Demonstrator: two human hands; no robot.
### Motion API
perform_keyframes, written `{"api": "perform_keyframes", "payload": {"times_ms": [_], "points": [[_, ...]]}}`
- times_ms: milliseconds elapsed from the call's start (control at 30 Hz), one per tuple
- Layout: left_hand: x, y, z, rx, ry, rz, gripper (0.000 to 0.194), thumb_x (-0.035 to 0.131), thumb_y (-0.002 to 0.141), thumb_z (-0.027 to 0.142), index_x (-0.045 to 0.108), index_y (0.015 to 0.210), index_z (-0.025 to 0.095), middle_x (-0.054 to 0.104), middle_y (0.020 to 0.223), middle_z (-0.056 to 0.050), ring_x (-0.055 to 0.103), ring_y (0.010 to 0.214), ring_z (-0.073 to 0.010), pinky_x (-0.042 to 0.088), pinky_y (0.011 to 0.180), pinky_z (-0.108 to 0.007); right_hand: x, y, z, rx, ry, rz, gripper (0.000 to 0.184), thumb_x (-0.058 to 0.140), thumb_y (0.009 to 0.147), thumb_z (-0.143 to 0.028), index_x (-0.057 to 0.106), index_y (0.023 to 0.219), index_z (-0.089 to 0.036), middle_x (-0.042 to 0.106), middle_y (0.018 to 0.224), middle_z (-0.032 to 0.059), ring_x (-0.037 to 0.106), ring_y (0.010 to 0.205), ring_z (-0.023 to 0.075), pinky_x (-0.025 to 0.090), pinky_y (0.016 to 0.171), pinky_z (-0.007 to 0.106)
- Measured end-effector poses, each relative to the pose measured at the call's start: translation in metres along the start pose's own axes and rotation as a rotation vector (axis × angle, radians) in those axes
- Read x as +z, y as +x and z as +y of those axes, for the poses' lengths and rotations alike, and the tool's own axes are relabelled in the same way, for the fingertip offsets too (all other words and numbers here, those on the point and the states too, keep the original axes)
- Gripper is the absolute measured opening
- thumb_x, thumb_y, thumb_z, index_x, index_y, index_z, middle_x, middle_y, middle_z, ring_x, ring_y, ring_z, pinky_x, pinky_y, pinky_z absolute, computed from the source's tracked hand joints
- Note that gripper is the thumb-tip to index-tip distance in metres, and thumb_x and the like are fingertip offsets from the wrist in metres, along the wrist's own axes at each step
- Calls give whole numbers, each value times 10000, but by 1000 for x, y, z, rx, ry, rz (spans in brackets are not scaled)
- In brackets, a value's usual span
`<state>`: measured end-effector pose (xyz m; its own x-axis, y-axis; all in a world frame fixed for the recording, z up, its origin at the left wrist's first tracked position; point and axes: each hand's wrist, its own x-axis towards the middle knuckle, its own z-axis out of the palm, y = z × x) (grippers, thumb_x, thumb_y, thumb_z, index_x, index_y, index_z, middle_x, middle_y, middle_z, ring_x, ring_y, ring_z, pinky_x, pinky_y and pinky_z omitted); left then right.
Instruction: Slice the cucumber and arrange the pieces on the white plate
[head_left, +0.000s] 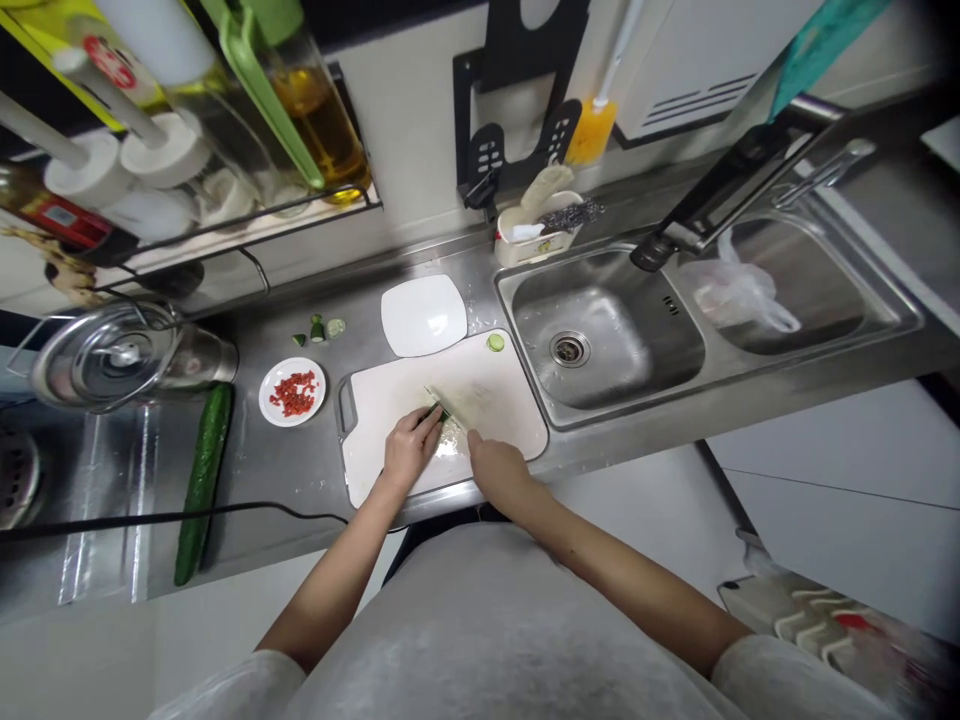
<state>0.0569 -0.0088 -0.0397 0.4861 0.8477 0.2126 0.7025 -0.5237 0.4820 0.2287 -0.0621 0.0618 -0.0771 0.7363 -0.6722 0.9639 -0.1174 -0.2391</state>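
Observation:
On the white cutting board (390,385), my left hand (409,452) has its fingers closed on a small piece of cucumber (444,412), mostly hidden under them. My right hand (501,468) grips a kitchen knife (452,412) by its handle. The blade slants away to the left and lies against the cucumber, close to my left fingertips. A pale green cucumber slice (496,342) rests at the board's far right corner. Wet bits shine on the board below the blade.
An empty square white plate (424,315) touches the board's far edge. Left of it are a small plate (267,408) of chopped red pieces, cucumber ends (317,328) and a whole cucumber (202,480). A black cord (247,508) crosses the counter. The sink (600,390) is right.

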Motion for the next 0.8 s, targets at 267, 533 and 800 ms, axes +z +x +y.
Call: {"api": "perform_keyframes", "payload": {"times_ms": [267, 533, 800], "points": [[-1, 2, 0, -5, -11, -7, 267, 531, 911, 308, 689, 1104, 214, 676, 1091, -85, 642, 966, -181, 544, 868, -319, 6, 4, -1, -9, 2, 79, 259, 322, 924, -72, 504, 1104, -115, 712, 880, 161, 699, 916, 238, 527, 740, 312], [-1, 1, -1, 1, -24, -10, 272, 517, 916, 317, 689, 1104, 221, 677, 1087, -88, 645, 973, -184, 546, 874, -329, 5, 11, -4, -17, 24, 86, 264, 329, 926, -86, 504, 1121, -116, 713, 885, 158, 694, 934, 227, 516, 751, 282], [0, 2, 0, -19, -29, -14, 276, 515, 917, 322, 690, 1107, 223, 679, 1080, -88, 645, 967, -179, 546, 874, -328, 2, 10, -2, -18, 45, 48, 281, 331, 920, -70, 499, 1141, -118, 712, 912, 160, 689, 949, 239, 512, 753, 311]]}}
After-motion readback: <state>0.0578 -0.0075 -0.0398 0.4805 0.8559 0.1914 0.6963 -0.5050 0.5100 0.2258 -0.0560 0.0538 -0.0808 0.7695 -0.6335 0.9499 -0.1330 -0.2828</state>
